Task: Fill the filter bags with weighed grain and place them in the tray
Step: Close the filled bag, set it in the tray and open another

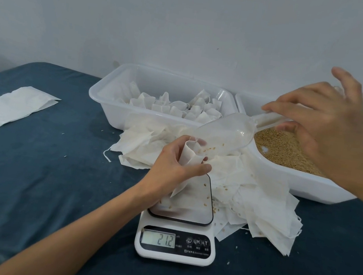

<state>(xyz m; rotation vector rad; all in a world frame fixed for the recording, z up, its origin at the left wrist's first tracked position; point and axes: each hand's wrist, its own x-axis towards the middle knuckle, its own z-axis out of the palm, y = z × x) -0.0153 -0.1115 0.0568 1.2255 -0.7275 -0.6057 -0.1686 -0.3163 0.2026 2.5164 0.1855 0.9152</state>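
My left hand (173, 167) grips a white filter bag (187, 159) upright over the platform of the white scale (180, 220), whose display reads 21.2. A clear plastic scoop (223, 133) tilts mouth-down into the bag's opening, a few grains still inside it. My right hand (324, 130) pinches the scoop's handle between fingertips and thumb. Behind the scoop is the white tub of brown grain (286, 172). The white tray (118, 115) at the back holds several filled, closed bags.
A heap of empty filter bags (257, 200) lies between the scale and the tubs, spreading right. A flat white packet (11, 107) lies at the far left on the blue cloth (42, 188). Loose grains dot the scale and cloth.
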